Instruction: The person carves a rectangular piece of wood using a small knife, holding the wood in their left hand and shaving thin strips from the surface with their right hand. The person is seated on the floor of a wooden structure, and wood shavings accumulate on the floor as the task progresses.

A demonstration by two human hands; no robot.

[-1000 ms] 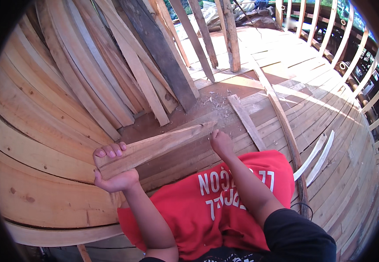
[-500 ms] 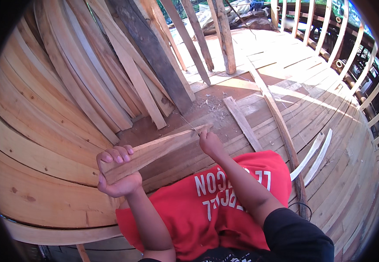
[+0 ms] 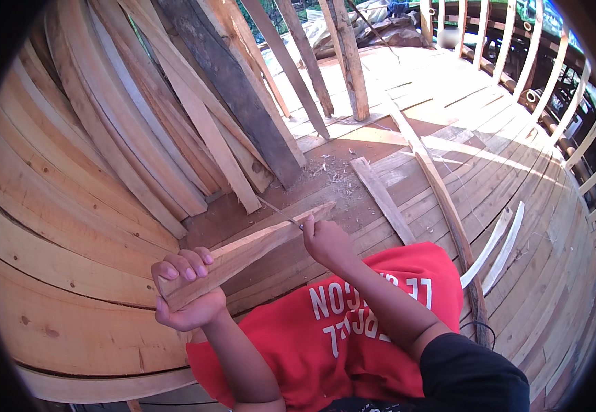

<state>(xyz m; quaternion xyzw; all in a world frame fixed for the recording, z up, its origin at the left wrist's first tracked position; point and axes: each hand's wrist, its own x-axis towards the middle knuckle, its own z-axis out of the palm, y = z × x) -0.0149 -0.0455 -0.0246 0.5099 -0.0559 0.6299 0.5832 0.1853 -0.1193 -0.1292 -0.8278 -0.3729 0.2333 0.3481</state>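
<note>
My left hand (image 3: 189, 288) is wrapped round the near end of a long wooden piece (image 3: 250, 257), which tapers toward its far end and slants up to the right. My right hand (image 3: 327, 244) is closed round the handle of what looks like a knife (image 3: 281, 211). Its thin blade shows nearly edge-on and points up and left over the far part of the wood. Most of the handle is hidden in my fist. Whether the blade touches the wood, I cannot tell. A red cloth (image 3: 380, 316) with white lettering lies across my lap below both hands.
Curved planks (image 3: 71, 275) form a wall at left, with loose boards (image 3: 209, 137) leaning there. A dark post (image 3: 243, 89) rises beyond my hands. Shavings (image 3: 336, 175), a short board (image 3: 382, 199), a long strip (image 3: 435, 182) and two pale curved strips (image 3: 504, 247) lie on the plank floor.
My right hand has moved slightly left and down along the wood with the knife. The wood's far end has dipped a little; my left hand keeps its grip.
</note>
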